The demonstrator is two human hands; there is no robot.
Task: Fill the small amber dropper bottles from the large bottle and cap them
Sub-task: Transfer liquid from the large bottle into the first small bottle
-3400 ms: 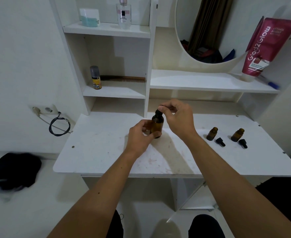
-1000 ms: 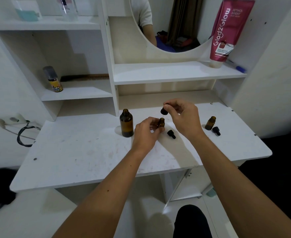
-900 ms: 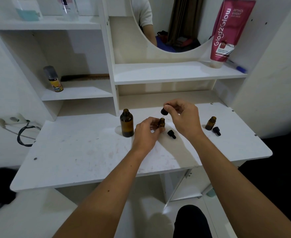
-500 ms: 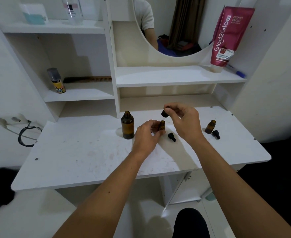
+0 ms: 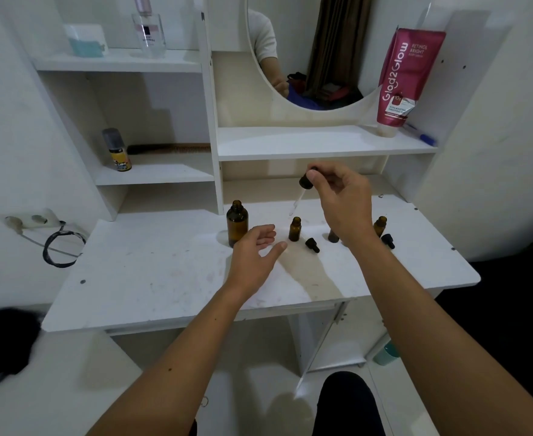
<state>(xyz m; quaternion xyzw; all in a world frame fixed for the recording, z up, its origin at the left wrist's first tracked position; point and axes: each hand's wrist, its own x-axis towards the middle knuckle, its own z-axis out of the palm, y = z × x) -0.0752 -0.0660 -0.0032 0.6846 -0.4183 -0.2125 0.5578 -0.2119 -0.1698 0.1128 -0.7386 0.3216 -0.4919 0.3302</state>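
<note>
The table (image 5: 152, 272) under the left hand (image 5: 252, 256) looks like matt white laminated board, scuffed and stained. Just left of that hand, the large bottle (image 5: 237, 225) is glossy amber glass, as is the small bottle (image 5: 295, 229) to its right. The right hand (image 5: 340, 199) pinches a dropper (image 5: 302, 190) with a black rubbery bulb and clear glass pipette. The tube (image 5: 400, 80) above is glossy pink plastic.

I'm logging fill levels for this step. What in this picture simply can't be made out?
- Head view: liquid level in the large amber bottle and the small bottle; dark glass hides it.
- A third small bottle, mostly behind the right hand.
- Whether the dropper holds liquid; too small.
</note>
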